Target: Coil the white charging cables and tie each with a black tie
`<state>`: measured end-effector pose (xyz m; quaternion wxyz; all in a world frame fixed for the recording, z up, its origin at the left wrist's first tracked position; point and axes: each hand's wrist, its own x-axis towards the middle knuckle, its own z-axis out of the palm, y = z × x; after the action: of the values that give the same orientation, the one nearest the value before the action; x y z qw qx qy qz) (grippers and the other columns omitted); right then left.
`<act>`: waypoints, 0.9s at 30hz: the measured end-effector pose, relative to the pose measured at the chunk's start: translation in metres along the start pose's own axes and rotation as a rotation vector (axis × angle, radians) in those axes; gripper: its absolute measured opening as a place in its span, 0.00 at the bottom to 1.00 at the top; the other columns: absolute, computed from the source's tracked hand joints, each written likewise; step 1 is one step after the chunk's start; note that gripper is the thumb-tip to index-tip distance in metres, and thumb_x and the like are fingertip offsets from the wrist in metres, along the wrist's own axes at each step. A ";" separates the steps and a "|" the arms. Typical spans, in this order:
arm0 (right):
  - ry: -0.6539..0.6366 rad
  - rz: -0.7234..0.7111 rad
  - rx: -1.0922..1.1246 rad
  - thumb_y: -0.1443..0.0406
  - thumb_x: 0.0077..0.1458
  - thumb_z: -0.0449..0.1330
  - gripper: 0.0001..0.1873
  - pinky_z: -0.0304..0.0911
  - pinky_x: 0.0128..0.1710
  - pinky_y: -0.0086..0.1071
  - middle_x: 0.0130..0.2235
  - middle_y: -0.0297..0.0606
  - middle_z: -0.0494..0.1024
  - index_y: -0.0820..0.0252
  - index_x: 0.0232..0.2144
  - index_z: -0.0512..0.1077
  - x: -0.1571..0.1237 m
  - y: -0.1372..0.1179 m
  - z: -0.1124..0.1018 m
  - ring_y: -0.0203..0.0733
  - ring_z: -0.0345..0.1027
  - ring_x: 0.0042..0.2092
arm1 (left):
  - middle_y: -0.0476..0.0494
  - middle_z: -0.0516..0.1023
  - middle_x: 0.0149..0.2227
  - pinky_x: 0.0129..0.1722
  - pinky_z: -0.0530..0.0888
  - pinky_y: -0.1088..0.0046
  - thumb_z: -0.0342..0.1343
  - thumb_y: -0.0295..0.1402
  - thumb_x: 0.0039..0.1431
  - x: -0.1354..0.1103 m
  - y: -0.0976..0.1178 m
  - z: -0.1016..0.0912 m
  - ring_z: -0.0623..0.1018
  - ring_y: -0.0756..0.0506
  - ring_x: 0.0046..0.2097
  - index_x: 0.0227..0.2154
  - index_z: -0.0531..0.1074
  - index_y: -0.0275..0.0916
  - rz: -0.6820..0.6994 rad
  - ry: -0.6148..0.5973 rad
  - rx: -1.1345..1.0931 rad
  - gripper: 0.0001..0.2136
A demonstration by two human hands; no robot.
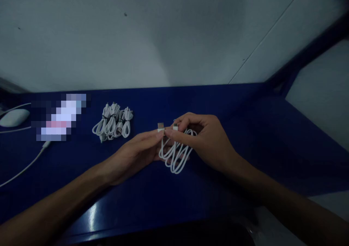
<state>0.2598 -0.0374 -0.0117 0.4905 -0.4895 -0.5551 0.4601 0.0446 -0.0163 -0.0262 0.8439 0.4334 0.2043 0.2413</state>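
Note:
A white USB cable point(174, 162), gathered in loose loops, is held between both hands above the blue table. My left hand point(141, 144) pinches it near the larger USB plug point(160, 126), whose metal end points away from me. My right hand point(207, 137) is closed on the same cable, with thumb and finger by the smaller plug point(175, 126). The two plugs stand side by side, a little apart. The loops hang down below the fingers, and part of the cable is hidden behind them.
Several white cables point(113, 122), bundled with dark ties, lie on the blue table point(245, 108) left of my hands. Farther left are a blurred-out phone-like device point(62, 117) with a white cord point(27, 171) and a white rounded object point(14, 117). A pale wall point(109, 49) rises behind.

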 end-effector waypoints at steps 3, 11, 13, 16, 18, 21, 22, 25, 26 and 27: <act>-0.003 0.010 0.015 0.54 0.52 0.82 0.21 0.81 0.38 0.41 0.39 0.40 0.84 0.56 0.22 0.77 0.000 0.001 0.000 0.48 0.81 0.42 | 0.30 0.80 0.60 0.56 0.74 0.56 0.49 0.40 0.83 0.000 0.000 0.000 0.78 0.35 0.57 0.60 0.82 0.39 0.005 -0.001 0.002 0.19; -0.014 0.005 0.013 0.53 0.53 0.82 0.21 0.81 0.39 0.44 0.38 0.40 0.84 0.55 0.22 0.78 0.000 0.001 0.000 0.50 0.82 0.44 | 0.31 0.81 0.59 0.57 0.73 0.54 0.48 0.41 0.84 0.001 -0.001 -0.003 0.78 0.35 0.57 0.63 0.81 0.41 -0.009 -0.004 -0.007 0.20; -0.010 0.006 0.009 0.53 0.54 0.81 0.21 0.81 0.39 0.44 0.38 0.40 0.84 0.55 0.22 0.78 0.000 0.000 0.000 0.50 0.82 0.43 | 0.31 0.81 0.58 0.57 0.73 0.54 0.48 0.41 0.83 0.000 -0.001 -0.003 0.79 0.35 0.57 0.63 0.80 0.41 -0.015 0.004 -0.005 0.20; -0.007 0.009 -0.005 0.54 0.55 0.80 0.21 0.81 0.40 0.43 0.37 0.40 0.84 0.56 0.22 0.77 0.000 -0.001 0.001 0.49 0.82 0.43 | 0.31 0.81 0.58 0.56 0.74 0.54 0.49 0.42 0.83 0.000 -0.001 -0.002 0.79 0.35 0.57 0.63 0.80 0.41 -0.009 0.008 -0.011 0.20; -0.003 0.016 -0.004 0.55 0.55 0.80 0.21 0.81 0.39 0.42 0.37 0.40 0.84 0.56 0.21 0.77 0.000 -0.001 0.001 0.49 0.82 0.43 | 0.31 0.81 0.59 0.57 0.74 0.53 0.48 0.42 0.83 -0.001 -0.001 -0.001 0.79 0.35 0.57 0.64 0.80 0.41 -0.004 0.004 -0.011 0.20; 0.003 0.030 0.011 0.56 0.54 0.81 0.20 0.80 0.38 0.41 0.39 0.40 0.84 0.56 0.22 0.77 0.000 0.000 0.002 0.48 0.81 0.42 | 0.31 0.81 0.59 0.57 0.73 0.53 0.48 0.41 0.84 0.000 -0.001 0.000 0.79 0.35 0.57 0.64 0.79 0.41 0.003 0.004 -0.007 0.20; 0.002 0.030 0.013 0.56 0.53 0.81 0.20 0.80 0.38 0.41 0.39 0.40 0.84 0.56 0.22 0.77 0.000 0.001 0.002 0.48 0.81 0.42 | 0.31 0.81 0.59 0.57 0.73 0.53 0.48 0.42 0.84 0.000 0.000 0.000 0.79 0.35 0.57 0.64 0.79 0.41 0.002 0.005 -0.007 0.20; 0.001 0.024 0.013 0.56 0.53 0.81 0.19 0.80 0.38 0.41 0.39 0.39 0.84 0.56 0.22 0.78 0.000 0.001 0.002 0.47 0.81 0.42 | 0.30 0.81 0.58 0.57 0.73 0.54 0.49 0.42 0.83 0.000 -0.001 -0.001 0.78 0.35 0.57 0.64 0.80 0.41 -0.003 0.005 -0.009 0.20; 0.001 0.022 0.015 0.57 0.54 0.81 0.19 0.80 0.38 0.41 0.38 0.39 0.84 0.56 0.22 0.78 0.000 0.000 0.002 0.47 0.81 0.41 | 0.30 0.81 0.58 0.57 0.74 0.54 0.49 0.42 0.83 0.000 -0.001 -0.002 0.78 0.35 0.57 0.64 0.80 0.41 -0.002 0.003 -0.010 0.20; 0.000 0.020 0.019 0.58 0.54 0.81 0.19 0.79 0.38 0.40 0.38 0.39 0.83 0.56 0.22 0.78 0.001 0.000 0.002 0.46 0.80 0.40 | 0.30 0.81 0.59 0.57 0.74 0.54 0.49 0.42 0.83 -0.001 -0.001 -0.002 0.78 0.35 0.57 0.64 0.80 0.41 -0.003 0.003 -0.012 0.20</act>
<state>0.2579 -0.0368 -0.0119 0.4905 -0.4902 -0.5457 0.4704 0.0433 -0.0159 -0.0283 0.8465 0.4277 0.2050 0.2418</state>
